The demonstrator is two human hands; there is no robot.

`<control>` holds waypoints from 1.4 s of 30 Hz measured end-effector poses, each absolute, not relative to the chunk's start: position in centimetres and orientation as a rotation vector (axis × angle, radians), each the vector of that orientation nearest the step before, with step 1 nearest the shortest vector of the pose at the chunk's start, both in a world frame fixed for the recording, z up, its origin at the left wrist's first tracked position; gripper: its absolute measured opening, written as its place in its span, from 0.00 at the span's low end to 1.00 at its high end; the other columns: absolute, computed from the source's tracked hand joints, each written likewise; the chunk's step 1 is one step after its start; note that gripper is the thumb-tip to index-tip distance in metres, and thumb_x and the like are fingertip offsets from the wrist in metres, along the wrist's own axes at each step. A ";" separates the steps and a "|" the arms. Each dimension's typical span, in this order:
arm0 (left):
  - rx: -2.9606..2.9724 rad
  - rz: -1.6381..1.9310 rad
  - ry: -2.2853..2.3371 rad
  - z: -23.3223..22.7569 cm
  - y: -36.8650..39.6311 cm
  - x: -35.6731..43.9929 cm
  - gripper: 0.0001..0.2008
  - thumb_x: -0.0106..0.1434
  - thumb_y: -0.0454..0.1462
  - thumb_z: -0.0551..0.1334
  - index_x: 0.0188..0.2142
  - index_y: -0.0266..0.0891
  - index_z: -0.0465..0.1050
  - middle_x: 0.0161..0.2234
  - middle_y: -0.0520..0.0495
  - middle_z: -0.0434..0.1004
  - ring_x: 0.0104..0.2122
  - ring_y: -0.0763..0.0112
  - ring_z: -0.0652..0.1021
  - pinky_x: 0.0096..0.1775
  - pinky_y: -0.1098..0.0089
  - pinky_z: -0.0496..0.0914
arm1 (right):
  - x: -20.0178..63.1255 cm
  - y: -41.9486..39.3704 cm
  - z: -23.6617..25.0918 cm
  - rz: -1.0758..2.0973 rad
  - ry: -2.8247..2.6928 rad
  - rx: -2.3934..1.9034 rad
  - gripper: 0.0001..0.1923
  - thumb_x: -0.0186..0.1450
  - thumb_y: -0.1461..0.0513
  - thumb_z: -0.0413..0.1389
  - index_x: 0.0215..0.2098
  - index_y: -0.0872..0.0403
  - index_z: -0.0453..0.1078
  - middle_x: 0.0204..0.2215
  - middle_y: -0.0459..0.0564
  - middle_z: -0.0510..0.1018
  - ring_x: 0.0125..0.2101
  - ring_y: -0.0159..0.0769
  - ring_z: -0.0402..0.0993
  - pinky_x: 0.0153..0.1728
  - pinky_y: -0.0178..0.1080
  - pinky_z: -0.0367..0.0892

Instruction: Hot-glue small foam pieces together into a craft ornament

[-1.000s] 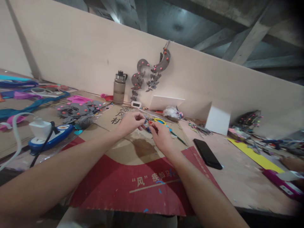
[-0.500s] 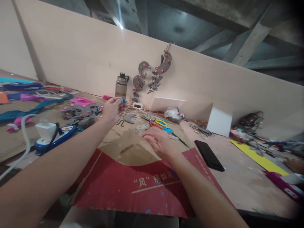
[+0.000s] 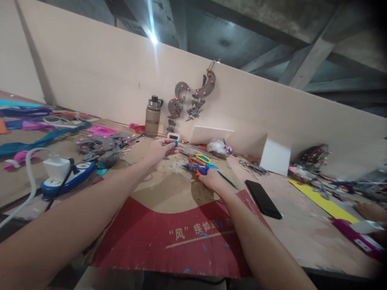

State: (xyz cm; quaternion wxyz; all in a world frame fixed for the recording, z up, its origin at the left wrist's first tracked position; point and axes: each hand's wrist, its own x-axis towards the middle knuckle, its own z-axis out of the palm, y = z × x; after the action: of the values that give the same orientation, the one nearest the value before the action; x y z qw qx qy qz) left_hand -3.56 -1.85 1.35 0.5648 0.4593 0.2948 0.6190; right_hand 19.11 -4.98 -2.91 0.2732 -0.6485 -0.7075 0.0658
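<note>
My left hand point(image 3: 161, 151) is closed in a pinch on a small blue piece point(image 3: 176, 143), held above the cardboard. My right hand point(image 3: 211, 180) is wrapped round a blue glue gun point(image 3: 203, 169) with an orange trigger; its nozzle end points left, towards my left hand. Just beyond the glue gun lie scissors with yellow handles point(image 3: 204, 158). Beneath both hands is a flattened red and brown cardboard sheet point(image 3: 136, 237) with blue scraps on it. The grey crescent seen earlier is hidden behind my left hand.
A bottle point(image 3: 152, 119) stands by the wall, near hanging grey crescents point(image 3: 207, 84). On the left are a blue power strip point(image 3: 69, 179) and a pile of grey pieces point(image 3: 99, 147). To the right lie a phone point(image 3: 263, 199), yellow sheet point(image 3: 320, 199) and another person's hand point(image 3: 370, 211).
My right hand has taken hold of the blue glue gun, which now shows above the cardboard. My left hand has moved right and down with the blue piece.
</note>
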 end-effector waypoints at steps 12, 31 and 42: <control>0.950 1.440 0.726 0.6 -1.7 -3.6 0.02 0.54 0.30 0.64 0.28 0.32 0.73 0.23 0.49 0.72 0.21 0.80 0.72 0.25 0.79 0.68 | 15.1 -7.7 0.1 0.524 -1.667 -1.072 0.12 0.61 0.61 0.49 0.43 0.52 0.61 0.38 0.52 0.74 0.25 0.32 0.70 0.26 0.36 0.68; 0.996 1.384 0.720 -0.1 -1.6 -2.9 0.03 0.52 0.29 0.65 0.27 0.31 0.72 0.23 0.49 0.73 0.22 0.78 0.74 0.29 0.75 0.70 | 15.3 -8.1 0.0 0.194 -1.900 -1.219 0.15 0.65 0.56 0.47 0.48 0.54 0.61 0.27 0.49 0.72 0.27 0.36 0.68 0.30 0.37 0.63; 0.994 1.400 0.702 -0.2 -1.5 -3.0 0.03 0.51 0.28 0.66 0.27 0.31 0.72 0.23 0.49 0.73 0.23 0.77 0.74 0.30 0.74 0.71 | 15.2 -8.3 0.3 0.205 -1.875 -1.216 0.13 0.64 0.58 0.48 0.45 0.55 0.63 0.26 0.49 0.72 0.28 0.37 0.68 0.30 0.38 0.63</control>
State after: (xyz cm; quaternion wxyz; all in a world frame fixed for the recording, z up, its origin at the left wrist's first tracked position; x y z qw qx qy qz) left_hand -3.00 -1.53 -0.16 0.5997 0.4289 0.3028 0.6039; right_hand 15.22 -8.33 0.28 0.4340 -0.4881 -0.7527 0.0823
